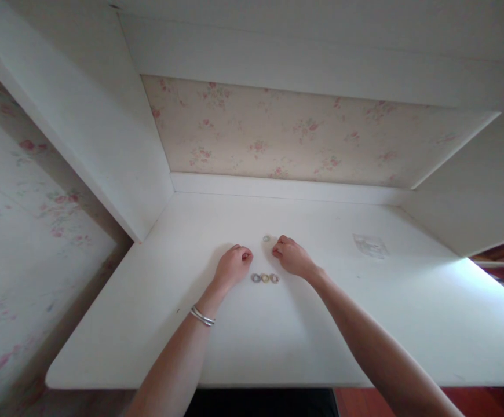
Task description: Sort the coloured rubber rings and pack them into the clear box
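Note:
My left hand (233,264) rests on the white desk, its fingers curled into a loose fist, with nothing visible in it. Opposite it, my right hand (293,256) is also closed, knuckles up, and no object shows in its fingers. Between and just below the hands, three small rings lie in a row: a greyish ring (252,278), a yellowish ring (262,278) and a pale ring (271,278) on the right. A fourth small, clear-looking ring (263,238) lies farther back, close to my right fingertips but apart from them.
A crumpled clear plastic bag (371,246) lies on the desk (252,347) to the right. White panels (104,127) enclose the left, right and top, with a flowered back wall (278,133). The desk's front edge runs below my forearms.

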A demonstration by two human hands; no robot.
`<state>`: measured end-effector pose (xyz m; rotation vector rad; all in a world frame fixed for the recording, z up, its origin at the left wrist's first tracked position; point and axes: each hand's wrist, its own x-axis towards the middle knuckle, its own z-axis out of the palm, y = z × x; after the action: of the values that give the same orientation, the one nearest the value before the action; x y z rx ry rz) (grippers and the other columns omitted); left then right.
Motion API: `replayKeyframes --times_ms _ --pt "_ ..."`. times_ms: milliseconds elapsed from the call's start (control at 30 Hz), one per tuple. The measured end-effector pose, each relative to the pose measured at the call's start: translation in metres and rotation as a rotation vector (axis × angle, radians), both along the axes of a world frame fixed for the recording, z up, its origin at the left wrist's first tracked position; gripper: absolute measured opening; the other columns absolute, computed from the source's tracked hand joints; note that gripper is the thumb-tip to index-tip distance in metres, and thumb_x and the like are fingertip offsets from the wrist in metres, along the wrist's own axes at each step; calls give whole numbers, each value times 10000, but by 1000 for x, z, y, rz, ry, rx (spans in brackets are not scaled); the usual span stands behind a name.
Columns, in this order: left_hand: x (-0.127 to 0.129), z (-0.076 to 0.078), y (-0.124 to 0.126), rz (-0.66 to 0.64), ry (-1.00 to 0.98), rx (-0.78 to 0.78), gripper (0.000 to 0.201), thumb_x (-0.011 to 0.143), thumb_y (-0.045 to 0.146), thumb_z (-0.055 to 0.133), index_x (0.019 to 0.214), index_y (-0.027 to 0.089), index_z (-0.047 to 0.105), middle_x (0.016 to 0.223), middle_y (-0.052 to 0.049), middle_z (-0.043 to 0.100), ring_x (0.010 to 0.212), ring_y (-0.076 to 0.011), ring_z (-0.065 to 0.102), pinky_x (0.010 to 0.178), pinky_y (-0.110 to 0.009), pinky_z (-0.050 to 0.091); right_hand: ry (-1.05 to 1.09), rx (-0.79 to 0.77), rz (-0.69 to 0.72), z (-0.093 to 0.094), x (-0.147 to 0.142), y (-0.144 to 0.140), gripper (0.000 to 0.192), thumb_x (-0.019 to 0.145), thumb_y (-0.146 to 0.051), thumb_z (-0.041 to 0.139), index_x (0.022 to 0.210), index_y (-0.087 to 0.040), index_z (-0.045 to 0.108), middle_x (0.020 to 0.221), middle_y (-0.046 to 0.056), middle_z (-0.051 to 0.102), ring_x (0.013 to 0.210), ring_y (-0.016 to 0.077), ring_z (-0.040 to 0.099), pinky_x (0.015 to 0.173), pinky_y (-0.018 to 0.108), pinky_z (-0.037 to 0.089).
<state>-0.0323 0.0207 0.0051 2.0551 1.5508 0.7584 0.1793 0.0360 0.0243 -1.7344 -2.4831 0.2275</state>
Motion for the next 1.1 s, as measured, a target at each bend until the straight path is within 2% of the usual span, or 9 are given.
replayKeyframes --times_ms 133,400,600,833,1100 --pt "0 1 -1 -5 9 -9 168 851 228 520 851 196 685 879 -34 669 789 -130 613 763 -223 454 13 13 1 3 1 -7 257 914 -205 426 887 -190 681 1000 87 576 896 171 555 810 266 396" --pt "1 4 -2 -8 53 -11 187 850 216 503 834 199 688 863 -30 672 790 -135 611 757 -233 452 303 154 42 3 17 -50 213 933 -238 433 920 -204 643 962 57 564 862 155 548 802 284 426" --pt "0 4 -1 -9 50 -7 184 842 223 508 836 206 691 888 -33 690 812 -147 625 765 -241 465 279 152 69 -9 28 -77 224 940 -260 429 912 -212 646 951 62 570 851 169 550 790 321 423" --pt "0 0 2 1 40 -5 191 843 255 509 854 201 691 876 -31 697 805 -150 631 775 -248 475 213 160 71 -20 31 -85 223 945 -260 434 915 -217 651 953 57 576 878 173 540 799 323 398" --pt "-1 -2 3 -5 5 -5 201 843 281 512 870 186 688 879 -34 694 799 -150 630 770 -258 480 298 166 106 -13 33 -89 217 937 -256 449 910 -228 663 931 56 597 872 173 541 803 326 399"
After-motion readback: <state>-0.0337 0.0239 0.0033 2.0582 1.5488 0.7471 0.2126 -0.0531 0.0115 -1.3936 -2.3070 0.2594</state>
